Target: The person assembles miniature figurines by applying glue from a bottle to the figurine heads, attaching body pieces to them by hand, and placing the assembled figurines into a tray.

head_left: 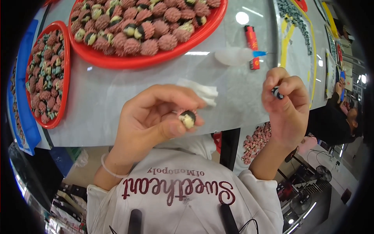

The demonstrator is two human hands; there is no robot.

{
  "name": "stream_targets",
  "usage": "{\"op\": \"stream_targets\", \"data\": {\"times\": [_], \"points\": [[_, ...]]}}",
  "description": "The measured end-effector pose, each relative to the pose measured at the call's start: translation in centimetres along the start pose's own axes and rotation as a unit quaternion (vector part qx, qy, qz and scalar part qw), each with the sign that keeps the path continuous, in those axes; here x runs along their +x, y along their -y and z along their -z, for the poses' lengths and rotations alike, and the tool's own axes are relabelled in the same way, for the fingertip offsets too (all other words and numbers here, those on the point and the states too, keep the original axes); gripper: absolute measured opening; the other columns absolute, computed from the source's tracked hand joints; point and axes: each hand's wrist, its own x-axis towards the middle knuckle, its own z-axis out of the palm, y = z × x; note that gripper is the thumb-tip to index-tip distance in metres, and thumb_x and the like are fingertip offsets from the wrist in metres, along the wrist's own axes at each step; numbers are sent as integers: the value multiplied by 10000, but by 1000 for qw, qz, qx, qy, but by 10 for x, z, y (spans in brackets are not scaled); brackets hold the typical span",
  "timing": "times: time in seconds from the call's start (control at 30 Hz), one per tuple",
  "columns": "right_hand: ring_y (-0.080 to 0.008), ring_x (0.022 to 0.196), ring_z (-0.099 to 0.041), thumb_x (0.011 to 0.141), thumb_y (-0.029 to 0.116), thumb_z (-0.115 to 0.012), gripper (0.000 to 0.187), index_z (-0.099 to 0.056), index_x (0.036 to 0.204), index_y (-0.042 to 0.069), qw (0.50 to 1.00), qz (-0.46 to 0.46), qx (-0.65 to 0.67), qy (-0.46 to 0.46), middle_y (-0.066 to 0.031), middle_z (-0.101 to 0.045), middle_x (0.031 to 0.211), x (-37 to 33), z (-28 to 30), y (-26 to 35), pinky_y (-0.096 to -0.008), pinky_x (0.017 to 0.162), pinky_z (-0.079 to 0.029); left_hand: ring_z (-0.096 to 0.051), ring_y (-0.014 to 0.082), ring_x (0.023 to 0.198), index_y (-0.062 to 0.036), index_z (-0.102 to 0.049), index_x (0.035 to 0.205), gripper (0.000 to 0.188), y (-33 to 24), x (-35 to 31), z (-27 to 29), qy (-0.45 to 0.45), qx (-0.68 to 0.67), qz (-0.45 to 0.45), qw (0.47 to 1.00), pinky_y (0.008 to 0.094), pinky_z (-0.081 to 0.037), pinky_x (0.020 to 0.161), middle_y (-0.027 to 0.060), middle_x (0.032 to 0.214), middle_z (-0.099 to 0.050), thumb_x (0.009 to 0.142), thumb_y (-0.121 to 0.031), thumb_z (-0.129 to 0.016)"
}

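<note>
Fingers and thumb of the left hand (136, 121) are closed in a pinch on a ridged pink piece (187, 119), its black-and-cream face exposed. We record it raised over the near edge of the table (117, 87). Farther right above that edge, we note the right hand (290, 105), thumb and fingertips gripping a small black piece (277, 92) with pale markings. The two pieces are well apart.

Just beyond the left hand we find a crumpled white tissue (206, 93). Toward the far edge, a large red tray (117, 63) carries many similar pink pieces. Near the left edge stands a smaller red tray (67, 82) of pink and blue-green pieces, with a blue tray (33, 138) outside it. Right of the large red tray, a white squeeze bottle (231, 56) lies on its side, its blue tip across a red lighter (251, 37).

Markings: we observe dark printing on the lighter, too small to make out. Two lines of maroon lettering, one small and one large, cross the white shirt (175, 216), inverted in our view. Toward the right, we log yellow tape (284, 48) beside small dark pieces (302, 25).
</note>
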Motion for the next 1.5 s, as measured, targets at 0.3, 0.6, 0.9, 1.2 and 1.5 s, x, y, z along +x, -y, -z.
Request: {"op": "stream_targets", "data": {"times": [0.3, 0.6, 0.9, 1.2, 1.5], "points": [[-113, 625, -475, 727, 151, -653, 263, -495, 868, -5, 993, -106, 33, 45, -135, -482, 873, -9, -36, -17, -163, 466, -389, -580, 161, 704, -19, -473, 908, 380, -1, -1, -7, -63, 29, 6, 998, 211, -480, 567, 122, 857, -546, 716, -282, -670], [-231, 727, -571, 591, -90, -661, 286, -512, 831, -45, 974, 110, -181, 75, -193, -559, 813, -12, -61, -20, -269, 673, -463, -550, 126, 661, 3, -503, 891, 366, 5, -2, -3, -71, 42, -30, 996, 209, -463, 552, 100, 825, -551, 701, -251, -685], [-205, 646, -584, 582, -17, -701, 233, -547, 755, -40, 907, 224, -349, 76, -190, -577, 741, -12, -66, -19, -249, 527, -476, -529, 102, 665, 9, -533, 874, 332, 1, -3, -5, -74, 36, -3, 997, 203, -439, 581, 95, 800, -565, 688, -211, -697], [-184, 594, -579, 614, -6, -691, 191, -537, 723, -38, 898, 240, -363, 62, -185, -584, 720, -12, -69, -23, -221, 479, -468, -520, 99, 692, 6, -573, 835, 270, 2, -3, -6, -84, 63, -7, 994, 200, -408, 620, 82, 787, -574, 653, -134, -716], [-188, 654, -575, 650, -30, -667, 136, -585, 757, -40, 906, 219, -360, 45, -170, -556, 817, -12, -74, -25, -223, 523, -468, -554, 150, 798, 32, -544, 938, 280, -2, -3, 0, -60, -10, 14, 998, 256, -454, 711, 102, 892, -559, 693, -22, -668]]}}
